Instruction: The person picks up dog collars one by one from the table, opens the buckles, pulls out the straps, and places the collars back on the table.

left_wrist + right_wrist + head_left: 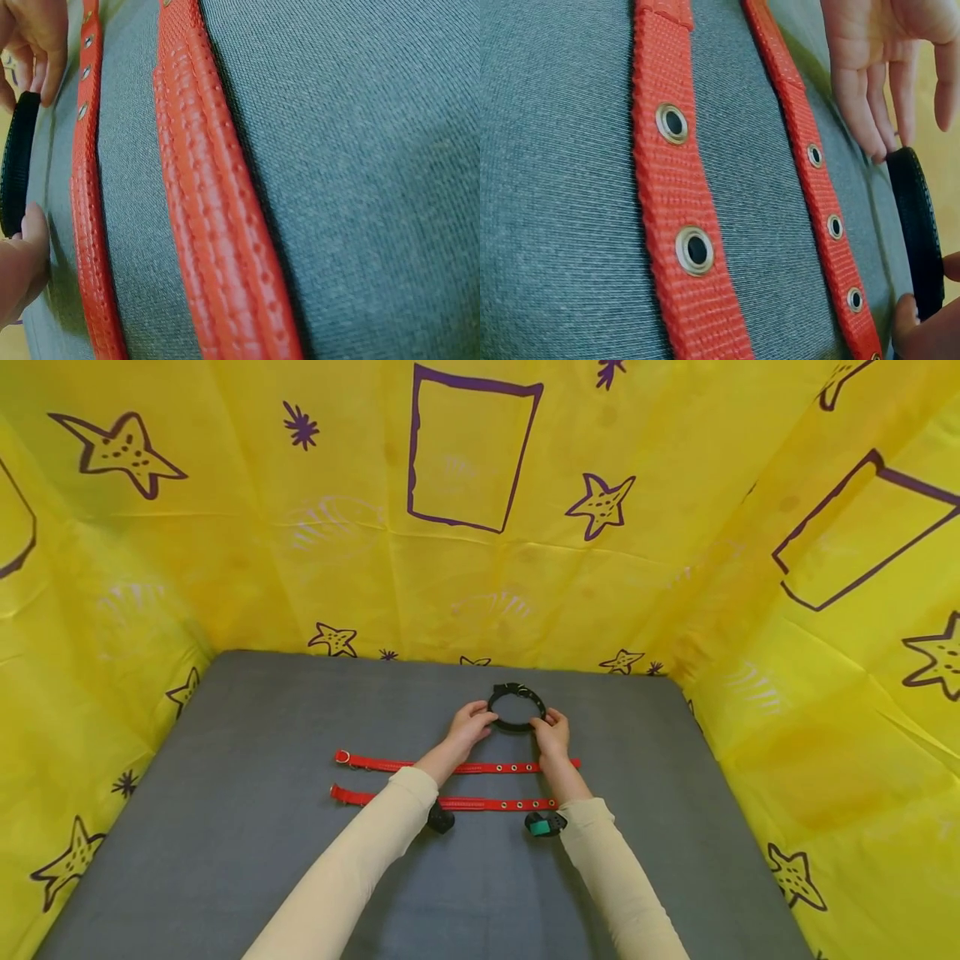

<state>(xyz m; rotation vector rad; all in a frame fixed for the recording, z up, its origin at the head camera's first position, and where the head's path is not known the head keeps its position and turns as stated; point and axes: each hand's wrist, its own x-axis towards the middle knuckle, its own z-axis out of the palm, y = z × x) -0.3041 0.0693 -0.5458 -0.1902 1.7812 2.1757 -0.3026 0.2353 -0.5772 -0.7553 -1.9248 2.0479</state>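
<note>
Two red straps (480, 768) lie on the near side of the black collar (514, 727), roughly parallel, long axes running left to right, ringed ends pointing left and eyelets toward the right. At the collar's left edge, fingers of the left hand (469, 727) pinch the band. The collar forms a closed loop, buckle side facing away from the person. At its right edge, the right hand (553, 737) pinches likewise.

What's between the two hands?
A black strap bent into a ring, with the left hand and right hand each holding a side. The head view shows it.
</note>
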